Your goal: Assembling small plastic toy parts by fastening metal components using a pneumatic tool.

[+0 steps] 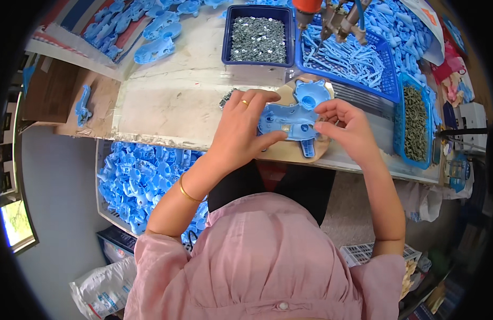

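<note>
A light-blue plastic animal-shaped toy half shell (297, 114) lies hollow side up on a tan board (322, 145) at the table's front edge. My left hand (237, 127) grips its left end, with the thumb along the near side and the fingers over the far side. My right hand (346, 128) is at the shell's right side, thumb and forefinger closed together by the neck. Whatever those fingertips hold, if anything, is too small to make out. Beyond the board hangs a metal screwdriving head (337, 24) with an orange part.
Behind stands a dark-blue tray (225, 37) of small metal pieces, beside a blue basket (391, 80) of light-blue strips. A blue tray (429, 128) of screw-like pieces is at right. More shells (155, 50) lie back left; a crate (103, 205) of blue parts stands below the table.
</note>
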Available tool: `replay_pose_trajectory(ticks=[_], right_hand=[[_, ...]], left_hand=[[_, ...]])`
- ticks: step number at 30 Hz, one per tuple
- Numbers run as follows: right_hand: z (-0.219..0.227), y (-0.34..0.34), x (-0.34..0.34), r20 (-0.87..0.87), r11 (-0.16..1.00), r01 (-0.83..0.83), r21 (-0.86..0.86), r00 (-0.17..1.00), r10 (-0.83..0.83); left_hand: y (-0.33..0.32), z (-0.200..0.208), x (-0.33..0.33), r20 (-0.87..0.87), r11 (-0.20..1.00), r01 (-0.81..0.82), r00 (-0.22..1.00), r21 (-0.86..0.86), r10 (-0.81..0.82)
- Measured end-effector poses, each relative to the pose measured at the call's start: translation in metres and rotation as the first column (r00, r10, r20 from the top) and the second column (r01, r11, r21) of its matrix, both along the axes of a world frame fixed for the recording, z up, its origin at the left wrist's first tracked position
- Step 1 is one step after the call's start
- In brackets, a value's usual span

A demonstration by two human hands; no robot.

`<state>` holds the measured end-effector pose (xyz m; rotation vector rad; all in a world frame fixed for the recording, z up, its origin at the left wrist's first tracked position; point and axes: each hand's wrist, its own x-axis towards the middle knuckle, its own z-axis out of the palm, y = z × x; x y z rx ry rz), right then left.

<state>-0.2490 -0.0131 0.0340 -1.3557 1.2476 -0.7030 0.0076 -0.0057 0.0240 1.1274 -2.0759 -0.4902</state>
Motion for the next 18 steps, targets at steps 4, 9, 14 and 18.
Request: replay_pose_trajectory(ticks=[4,9,14,18], right_hand=[[-0.01,-0.01,0.01,-0.066,1.0,0.009,0.028,0.998,-0.007],[-0.011,-0.014,0.013,-0.162,1.0,0.014,0.011,0.987,-0.012],[0.009,-0.021,0.015,-0.233,0.995,-0.086,0.054,0.968,0.096],[0.01,-0.031,0.015,-0.344,0.96,-0.276,0.055,0.897,0.278]], left_hand=[[-0.005,-0.014,0.002,0.106,0.999,-0.032,0.994,0.01,0.031],[-0.01,-0.023,-0.004,0.094,0.999,-0.034,0.995,0.032,0.031],[-0.01,-0.019,-0.003,0.158,1.0,-0.03,0.987,0.0,0.029],[-0.009,-0.016,-0.006,0.184,0.999,-0.042,0.982,0.004,0.041]])
